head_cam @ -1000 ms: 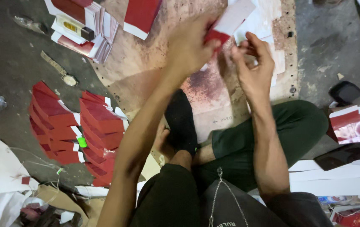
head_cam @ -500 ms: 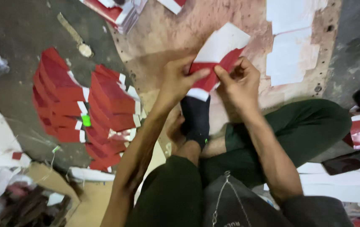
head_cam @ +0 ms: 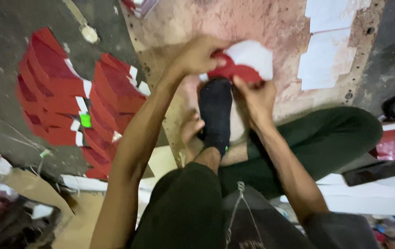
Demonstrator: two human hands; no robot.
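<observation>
The setting was an informal floor-level workshop for hand-assembling paper goods. Rows of overlapped red folded paper pieces (head_cam: pixel 63 97) lay spread on the bare grey concrete floor (head_cam: pixel 3 32), beside a stained, glue-marked work board (head_cam: pixel 262 23) that carried white paper sheets (head_cam: pixel 329 46). Cardboard scraps (head_cam: pixel 31 189) and paper offcuts littered the floor, and the worker sat cross-legged at the board.

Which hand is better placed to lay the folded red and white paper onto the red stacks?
The left hand, probably: it grips the paper and is nearer the red stacks on the person's left.
</observation>
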